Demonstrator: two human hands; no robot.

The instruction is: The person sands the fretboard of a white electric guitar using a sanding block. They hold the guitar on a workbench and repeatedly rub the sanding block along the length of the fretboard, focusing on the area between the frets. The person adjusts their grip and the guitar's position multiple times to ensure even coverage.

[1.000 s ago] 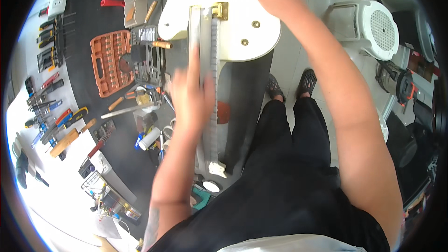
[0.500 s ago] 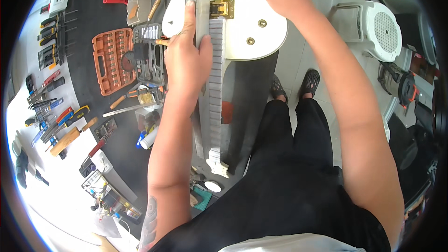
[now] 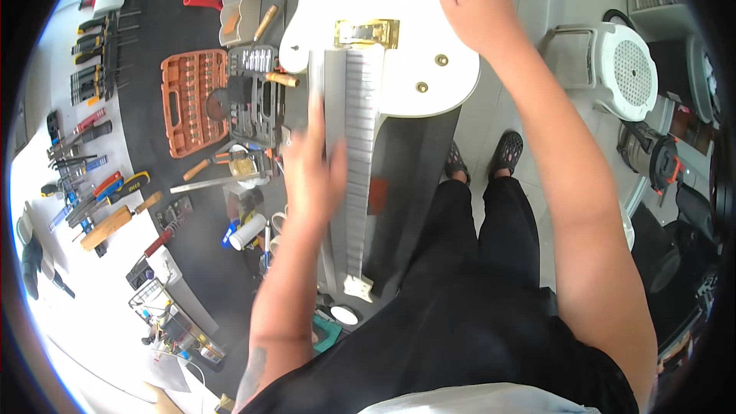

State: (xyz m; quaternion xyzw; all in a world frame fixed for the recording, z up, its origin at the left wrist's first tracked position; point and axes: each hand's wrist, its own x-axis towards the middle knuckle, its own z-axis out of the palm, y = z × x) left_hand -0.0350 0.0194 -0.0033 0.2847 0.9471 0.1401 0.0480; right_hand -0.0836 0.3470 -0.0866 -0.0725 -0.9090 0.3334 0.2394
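Observation:
A white electric guitar body [image 3: 418,15] with gold pickups lies at the top, its striped fretboard [image 3: 362,130] running toward me. A long straight metal bar [image 3: 336,92] lies lengthwise along the fretboard's left side. My left hand [image 3: 313,172], slightly blurred, is closed around the bar, index finger stretched along it and thumb on the other side. My right hand [image 3: 479,4] rests on the guitar body at the upper right, its fingers stretched out and holding nothing.
Left on the dark bench are an orange socket case [image 3: 195,103], a red-handled tool [image 3: 202,1] and a white cylinder [image 3: 248,232]. Screwdrivers and pliers [image 3: 126,188] line the far left. A white stool [image 3: 630,69] stands on the floor to the right.
My left hand and the metal bar have slid toward me along the fretboard, uncovering the pickups. My right hand stays on the guitar body. The whole view has shifted slightly.

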